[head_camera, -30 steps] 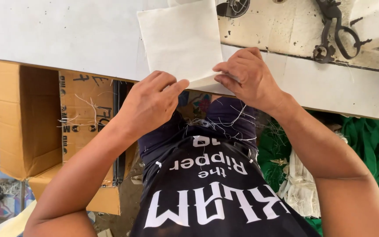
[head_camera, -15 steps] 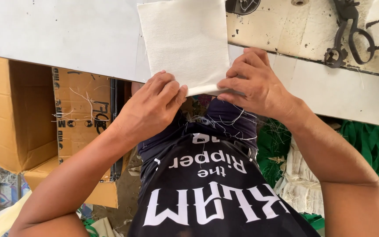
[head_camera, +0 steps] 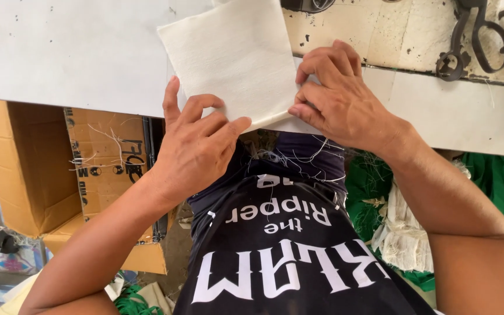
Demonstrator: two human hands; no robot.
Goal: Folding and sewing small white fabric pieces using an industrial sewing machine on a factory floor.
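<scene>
While you look down, the cloth [head_camera: 234, 55] lies flat on the white table [head_camera: 59, 52], right in front of your two hands and a little away from your body. It is a pale, off-white piece, and its long side runs up and away from you, tipped a bit to the left. Its near edge hangs just over the table's edge, and that is where both hands meet it. Your left hand [head_camera: 196, 146] sits at the near left corner, with the fingers half curled and spread; the fingertips press on the cloth and the thumb points up along its left side. Your right hand [head_camera: 339, 99] sits at the near right corner, with the fingers bent close together, pinching the cloth's edge. Both hands touch the cloth, so neither one is nearer; they are close together, with only a small gap between them. Beyond your right hand the table top is dirty and chipped, and a dark pair of scissors [head_camera: 473, 38] lies there, well apart from the cloth. A dark machine part [head_camera: 307, 4] peeks in at the top edge. Below the table, on your left, stand brown boxes [head_camera: 42, 169]. On your right, green cloth [head_camera: 497, 181] is piled up, with some pale scraps [head_camera: 401, 227] beside it. Loose threads cling to your dark shirt [head_camera: 287, 245].
</scene>
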